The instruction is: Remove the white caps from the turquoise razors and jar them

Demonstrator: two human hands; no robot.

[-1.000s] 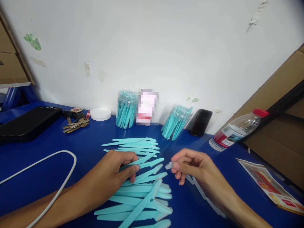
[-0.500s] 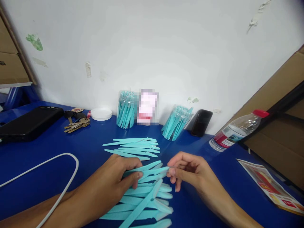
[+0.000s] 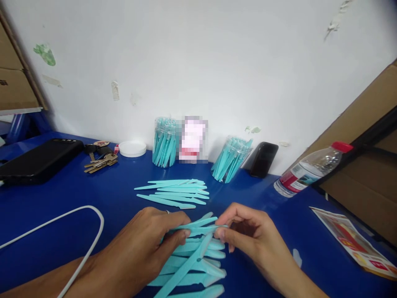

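Turquoise eyebrow razors (image 3: 182, 275) lie fanned in a pile at the front middle. My left hand (image 3: 155, 240) is closed over the pile's far end, thumb and forefinger pinching the handles of a couple of razors (image 3: 198, 223). Closed in a pinch, my right hand (image 3: 245, 229) grips the tip of one of these same razors at its blade end. Its fingertips cover that tip, so whether a cover sits on it I cannot tell. Behind my hands, several more razors (image 3: 173, 191) lie side by side. A small translucent piece (image 3: 297, 257) lies beside my right wrist.
Two clear tubs, left (image 3: 164, 142) and right (image 3: 231, 159), hold upright razors near the wall. Around them are a white lid (image 3: 132, 149), keys (image 3: 101, 159), a power bank (image 3: 40, 159), a phone (image 3: 264, 160) and a water bottle (image 3: 310, 171). A white cable (image 3: 89, 248) crosses my left forearm.
A small translucent piece now shows on the table by my right wrist. Both hands have shifted slightly, and the held razors have moved a little nearer to me.
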